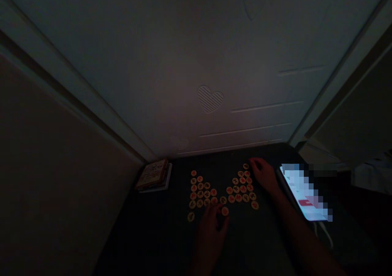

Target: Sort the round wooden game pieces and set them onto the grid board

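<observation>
Several round pale discs with red or dark marks lie in stepped rows on the dark table (153,235). One group (200,194) rises toward the left, the other (243,188) toward the right. My left hand (211,223) is at the lower edge of the left group, its fingers apart around a red-marked disc (225,211); whether they touch it is too dark to tell. Beside the upper right disc (246,166) rests my right hand (263,174), its fingertips near the disc and hard to make out. A single disc (191,217) lies at the lower left.
A stack of small boxes or books (153,176) sits at the table's back left. To the right of my right forearm is a lit phone or tablet (306,198) with a white cable (326,235). A pale panel with an embossed heart (210,99) stands behind the table.
</observation>
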`<state>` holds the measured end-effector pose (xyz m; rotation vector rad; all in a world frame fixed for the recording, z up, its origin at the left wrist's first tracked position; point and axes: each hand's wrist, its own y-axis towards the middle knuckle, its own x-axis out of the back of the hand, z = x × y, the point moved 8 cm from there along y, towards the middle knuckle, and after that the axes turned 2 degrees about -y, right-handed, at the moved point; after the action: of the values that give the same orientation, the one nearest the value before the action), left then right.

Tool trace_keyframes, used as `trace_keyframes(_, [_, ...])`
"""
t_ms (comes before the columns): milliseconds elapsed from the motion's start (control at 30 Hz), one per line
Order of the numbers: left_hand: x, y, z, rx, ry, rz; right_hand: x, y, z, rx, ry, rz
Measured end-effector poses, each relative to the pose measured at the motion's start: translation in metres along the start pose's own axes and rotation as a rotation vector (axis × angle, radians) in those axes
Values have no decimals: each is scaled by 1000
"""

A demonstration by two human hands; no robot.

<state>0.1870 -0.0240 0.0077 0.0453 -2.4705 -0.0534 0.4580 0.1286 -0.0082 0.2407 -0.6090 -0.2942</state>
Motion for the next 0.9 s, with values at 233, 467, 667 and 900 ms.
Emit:
trace_keyframes(233, [23, -10, 15, -45, 15, -80, 1, -1, 1, -11, 19, 10])
trace_keyframes(467, [90, -13, 57, -68, 97, -198, 14, -17, 24, -16, 34, 46])
trace_keyframes(667, [96, -10, 68, -47, 119, -164, 32, -88, 28, -68, -73, 209])
trace_keyframes(900, [92, -8, 73, -12, 126, -168, 23, -132, 26, 58, -170, 102])
